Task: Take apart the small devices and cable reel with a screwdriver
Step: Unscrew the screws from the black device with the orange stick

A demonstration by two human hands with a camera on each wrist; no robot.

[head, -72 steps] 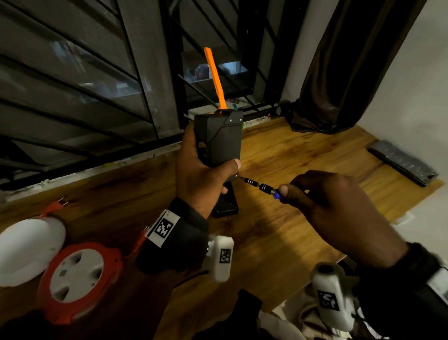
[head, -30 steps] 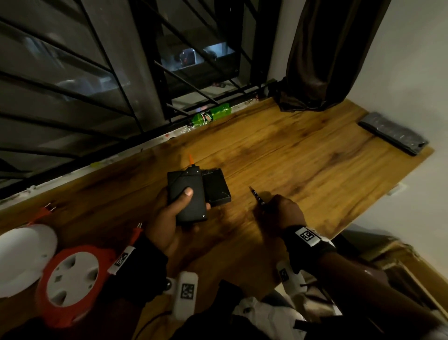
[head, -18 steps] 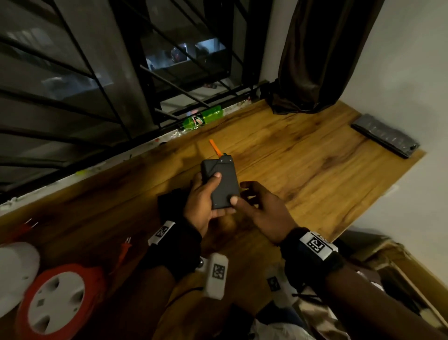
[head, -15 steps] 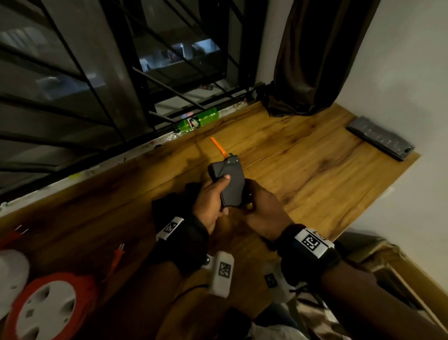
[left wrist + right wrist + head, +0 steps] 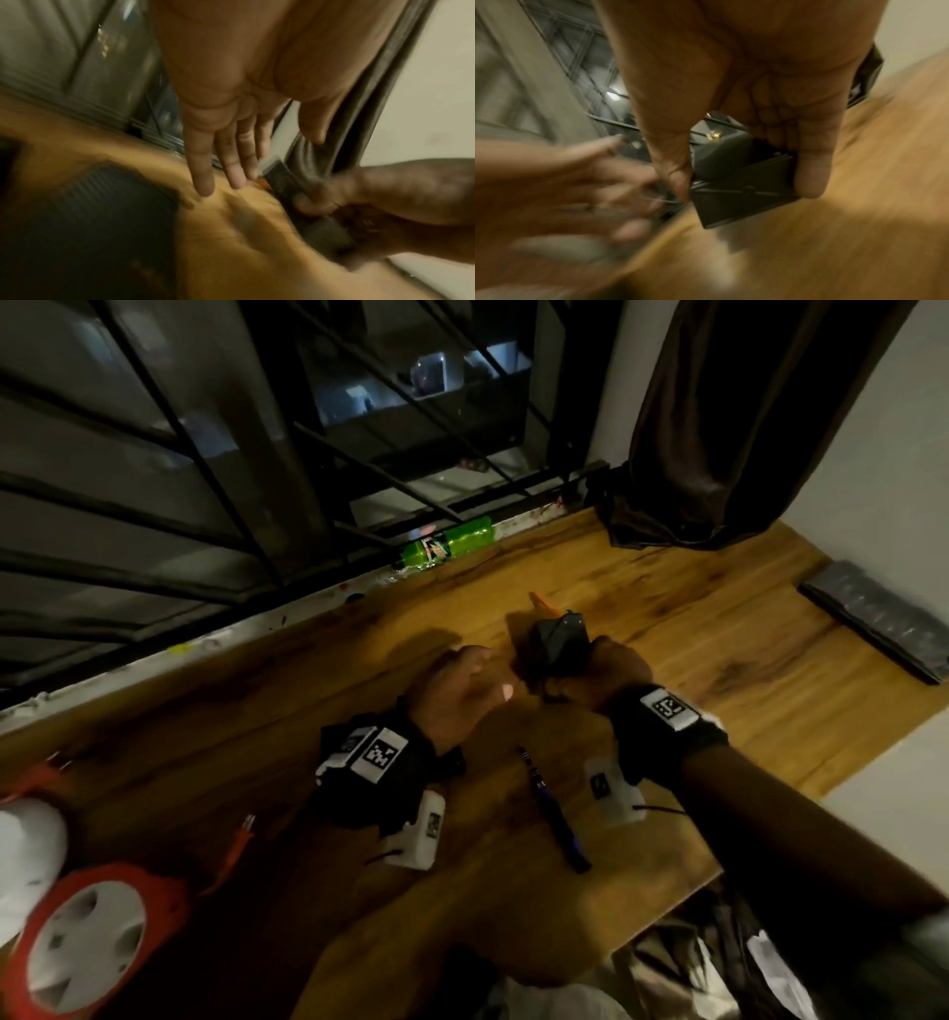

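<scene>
Cable reel (image 5: 87, 942), orange with white hub, lies at the worktop's (image 5: 719, 711) near left corner. Black device (image 5: 562, 642) with orange antenna is held above mid-worktop: right hand (image 5: 601, 672) wraps thumb and fingers round it. Left hand (image 5: 457, 690) is just beside, fingers straight, holding nothing. Screwdriver (image 5: 552, 809) lies between the wrists.

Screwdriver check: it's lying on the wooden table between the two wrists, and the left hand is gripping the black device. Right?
Not quite. The screwdriver does lie on the wooden table between the wrists, but the right hand holds the black device; the left hand is open, as the left wrist view shows.
</scene>
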